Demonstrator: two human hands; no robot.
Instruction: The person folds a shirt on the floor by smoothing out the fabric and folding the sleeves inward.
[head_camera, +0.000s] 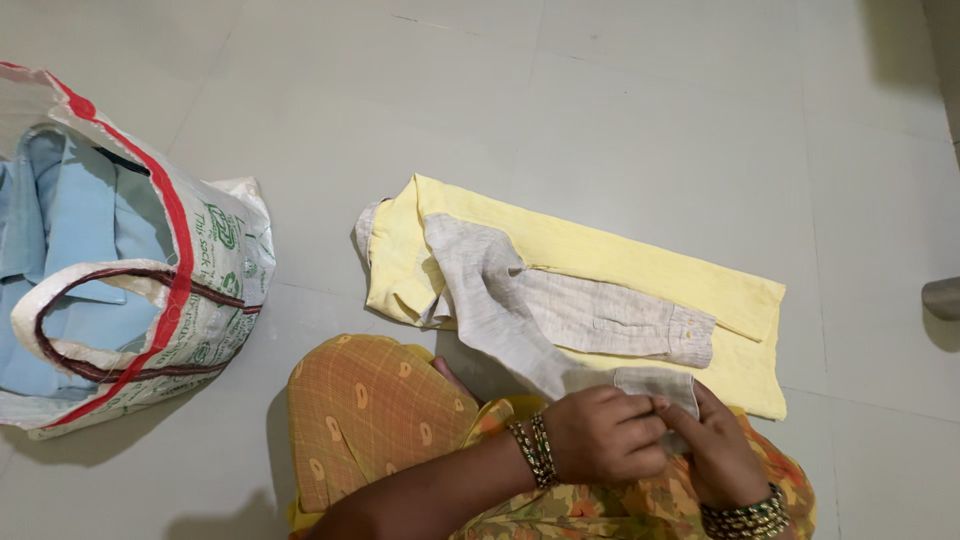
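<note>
Both hands pinch the grey sleeve cuff (655, 382) of a yellow shirt (600, 262) lying folded on the floor (640, 110): left hand (605, 435) and right hand (722, 455) each keep a narrow grip on it, near a woven bag (215, 290).

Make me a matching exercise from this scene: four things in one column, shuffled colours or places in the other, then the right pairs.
Things:
1. folded shirt
2. grey sleeve cuff
3. woven sack
4. blue garment

Descriptions:
A. inside the sack
B. pinched between both hands
C. yellow, flat on the floor
D. white with red trim, at the left

Pairs: 1-C, 2-B, 3-D, 4-A

The left hand and right hand meet at the cuff.
</note>
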